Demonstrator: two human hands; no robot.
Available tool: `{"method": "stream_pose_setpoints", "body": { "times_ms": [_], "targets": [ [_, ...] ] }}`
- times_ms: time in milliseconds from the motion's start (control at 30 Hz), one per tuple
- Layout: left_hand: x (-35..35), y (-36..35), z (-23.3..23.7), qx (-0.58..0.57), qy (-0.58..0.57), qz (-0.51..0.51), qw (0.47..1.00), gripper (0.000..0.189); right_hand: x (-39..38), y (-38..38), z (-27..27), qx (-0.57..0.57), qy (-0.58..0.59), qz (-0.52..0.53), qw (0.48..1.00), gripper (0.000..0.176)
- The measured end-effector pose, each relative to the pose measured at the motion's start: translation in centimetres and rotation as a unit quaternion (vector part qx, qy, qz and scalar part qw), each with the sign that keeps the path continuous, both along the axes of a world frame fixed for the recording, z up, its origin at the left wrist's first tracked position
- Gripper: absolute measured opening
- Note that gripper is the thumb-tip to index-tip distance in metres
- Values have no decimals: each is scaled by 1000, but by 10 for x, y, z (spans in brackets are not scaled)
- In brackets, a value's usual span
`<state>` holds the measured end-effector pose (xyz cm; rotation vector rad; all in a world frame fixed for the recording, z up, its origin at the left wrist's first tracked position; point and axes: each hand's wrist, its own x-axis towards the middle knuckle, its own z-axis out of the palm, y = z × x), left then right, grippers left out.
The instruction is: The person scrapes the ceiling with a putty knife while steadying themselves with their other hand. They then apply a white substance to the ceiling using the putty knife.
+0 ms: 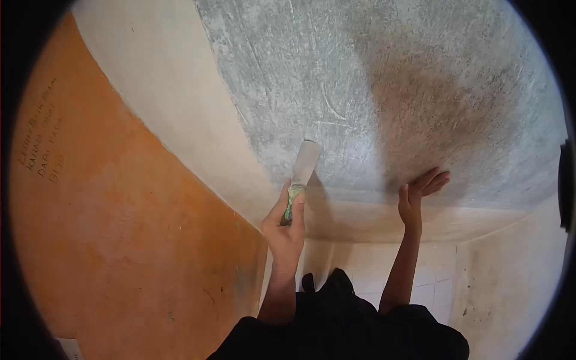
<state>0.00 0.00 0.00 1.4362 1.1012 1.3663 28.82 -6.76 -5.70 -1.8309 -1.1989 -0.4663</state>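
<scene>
My left hand (284,231) is wrapped round the green handle of a scraper (307,161). The scraper's flat, pale blade points up, its tip on or close to the rough grey patch (288,102) of the wall; contact is hard to tell. To the right, my right hand (423,191) has its fingers stretched out and holds nothing. It rests against or very near the lower part of the grey patch. Curved and straight scratch marks show on the grey surface above the blade.
An orange wall (132,240) with handwriting on it stands on the left, meeting a cream-coloured band (150,78). Pale tiles (429,294) show below, beyond my black-sleeved arms. Another pale wall (504,270) is at the right. A dark shadow falls across the grey patch.
</scene>
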Motion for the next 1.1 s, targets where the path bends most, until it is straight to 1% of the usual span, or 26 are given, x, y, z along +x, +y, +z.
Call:
{"method": "stream_pose_setpoints", "body": {
  "times_ms": [67, 167, 200, 267, 367, 400, 467, 567, 667, 700, 767, 800, 867, 900, 933, 967, 1000, 1033, 1067, 1100],
  "targets": [
    [0, -2, -3, -25, -37, -15, 999, 39, 1, -2, 2, -9, 31, 20, 999, 94],
    [16, -2, -33, -44, -75, -18, 996, 38, 15, 1, -1, -5, -7, 5, 1000, 93],
    [16, -3, -31, -46, -69, -19, 996, 38, 12, 0, -5, -6, -2, 4, 1000, 93],
    [23, -6, -24, -79, -100, -26, 992, 37, 14, -1, -3, -17, 12, 2, 1000, 94],
    [21, -3, -26, -100, -98, -56, 989, 35, 9, -1, -5, -18, 26, 4, 999, 95],
    [24, -6, -34, -99, -97, -55, 989, 35, 9, 0, -5, -16, 27, 5, 999, 95],
    [32, -14, -53, -58, -66, -29, 996, 33, 8, 1, -9, -7, 20, -2, 1000, 95],
    [38, -15, -27, -80, -85, -45, 992, 32, 7, 0, -6, -13, 36, 3, 999, 96],
    [38, -15, -31, -81, -86, -62, 991, 32, 11, -1, -11, -9, 25, 0, 1000, 97],
    [41, -13, -42, -77, -87, -62, 991, 32, 11, 2, -8, -4, 23, 1, 1000, 97],
    [44, -16, -73, -116, -136, -67, 982, 33, 5, 3, -8, 6, -10, -30, 999, 97],
    [46, -16, -67, -117, -138, -63, 982, 33, -2, 3, -3, 4, -11, -26, 1000, 97],
    [52, -13, -47, -86, -140, -78, 983, 25, -30, 5, 7, 68, 27, -64, 995, 95],
    [54, -9, -41, -89, -142, -68, 984, 25, -47, 11, 3, 134, 21, -31, 990, 89],
    [56, -6, -34, -92, -159, -99, 978, 19, -67, 17, -2, 200, 17, 2, 980, 84],
    [59, -4, -30, -91, -178, -131, 971, 15, -89, 17, -6, 182, 69, 94, 976, 72],
    [61, -6, -32, -91, -181, -123, 972, 15, -107, 15, -10, 164, 119, 184, 962, 61],
    [62, -9, -41, -104, -193, -128, 967, 16, -117, 15, -23, 99, 212, 249, 940, 50],
    [62, -11, -51, -116, -204, -135, 963, 18, -124, 18, -32, 34, 300, 308, 902, 41],
    [61, -11, -67, -115, -201, -135, 963, 18, -133, 23, -29, 36, 302, 309, 901, 41]
  ]
}}
